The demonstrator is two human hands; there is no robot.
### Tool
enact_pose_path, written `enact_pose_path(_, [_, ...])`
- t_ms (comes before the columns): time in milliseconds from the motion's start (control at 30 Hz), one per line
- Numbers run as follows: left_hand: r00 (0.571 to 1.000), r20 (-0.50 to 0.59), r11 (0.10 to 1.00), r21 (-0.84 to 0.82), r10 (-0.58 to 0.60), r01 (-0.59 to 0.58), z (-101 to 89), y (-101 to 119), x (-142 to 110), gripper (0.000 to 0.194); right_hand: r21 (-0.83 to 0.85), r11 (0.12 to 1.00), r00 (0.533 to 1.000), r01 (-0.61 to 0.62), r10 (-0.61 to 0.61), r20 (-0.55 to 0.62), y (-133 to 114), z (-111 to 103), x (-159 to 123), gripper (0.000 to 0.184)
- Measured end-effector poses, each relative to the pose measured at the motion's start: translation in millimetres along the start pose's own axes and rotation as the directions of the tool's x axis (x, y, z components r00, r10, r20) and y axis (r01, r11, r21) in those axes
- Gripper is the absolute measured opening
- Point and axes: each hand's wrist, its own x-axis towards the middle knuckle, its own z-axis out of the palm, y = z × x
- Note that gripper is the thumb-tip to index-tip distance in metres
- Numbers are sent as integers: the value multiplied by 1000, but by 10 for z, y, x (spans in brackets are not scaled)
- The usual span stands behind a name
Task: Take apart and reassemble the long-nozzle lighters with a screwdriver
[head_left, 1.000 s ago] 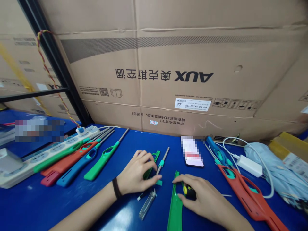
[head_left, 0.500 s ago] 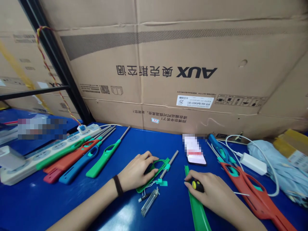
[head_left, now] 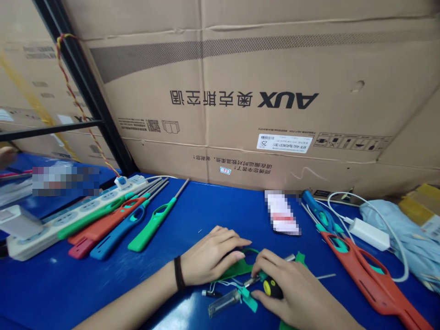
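My left hand (head_left: 220,256) is closed on one green lighter casing half (head_left: 237,269), thumb and fingers at its edge. Just to the right, my right hand (head_left: 292,284) holds a black-and-yellow screwdriver (head_left: 272,288) in its palm; the thin shaft sticks out past the hand. Its fingertips reach to the lighter's inner parts by the metal tube (head_left: 290,258). Below lie a clear fuel tank (head_left: 223,303), a teal plastic piece (head_left: 249,300) and a small black part (head_left: 210,293) with white wires. The second green casing half (head_left: 301,259) is mostly hidden under my right hand.
Green, red and blue lighters (head_left: 153,224) lie at left beside a white power strip (head_left: 62,224). Red lighters (head_left: 371,275) lie at right, near a white charger (head_left: 369,233) and blue cloth-like bundle (head_left: 398,233). A phone (head_left: 283,215) lies behind. A large carton (head_left: 233,128) walls the back.
My right hand, with the screwdriver, has moved left off the second casing half to the inner parts beside my left hand. The tank and teal piece now lie closer together.
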Motion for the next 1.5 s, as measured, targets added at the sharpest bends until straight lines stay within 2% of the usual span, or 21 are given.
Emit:
enact_pose_path(167, [989, -68, 987, 94, 134, -127, -114, 31, -11, 31, 41, 999, 999, 9, -11, 41, 22, -12, -24, 14])
enact_pose_path(300, [981, -63, 973, 157, 181, -170, -147, 28, -21, 21, 119, 993, 996, -24, 14, 83, 44, -97, -52, 12])
enact_pose_path(500, [984, -24, 966, 197, 178, -169, -167, 10, -18, 21, 186, 977, 988, -106, 83, 131, 9, -120, -95, 11])
enact_pose_path(633, [987, 27, 975, 154, 159, -161, -136, 5, -23, 3, 185, 979, 991, -85, 64, 117, -33, -35, -104, 12])
enact_pose_path(800, [992, 114, 989, 126, 58, -72, -83, -11, -13, 22, 217, 975, 992, -54, 27, 123, -34, -73, -88, 16])
enact_pose_path(900, [992, 128, 994, 108, 19, -33, -75, -39, -8, 22, 242, 969, 991, -49, 17, 134, -19, -129, -86, 19])
enact_pose_path(1033, [996, 90, 993, 115, -22, 11, -78, -103, -11, 15, 245, 969, 992, -40, 8, 127, -15, -153, -98, 20])
enact_pose_path(1267, [1000, 25, 990, 144, 6, -9, -110, -105, -10, 19, 287, 957, 999, -39, 27, 47, 14, -252, -98, 20])
enact_pose_path(1333, [999, 12, 994, 108, 30, -31, -138, -60, -13, 12, 291, 956, 999, -46, 39, 31, 39, -273, -93, 20])
enact_pose_path(1500, [995, 76, 997, -1, 71, -72, -154, 21, -26, 14, 264, 963, 999, -43, 45, -2, 78, -263, -82, 17])
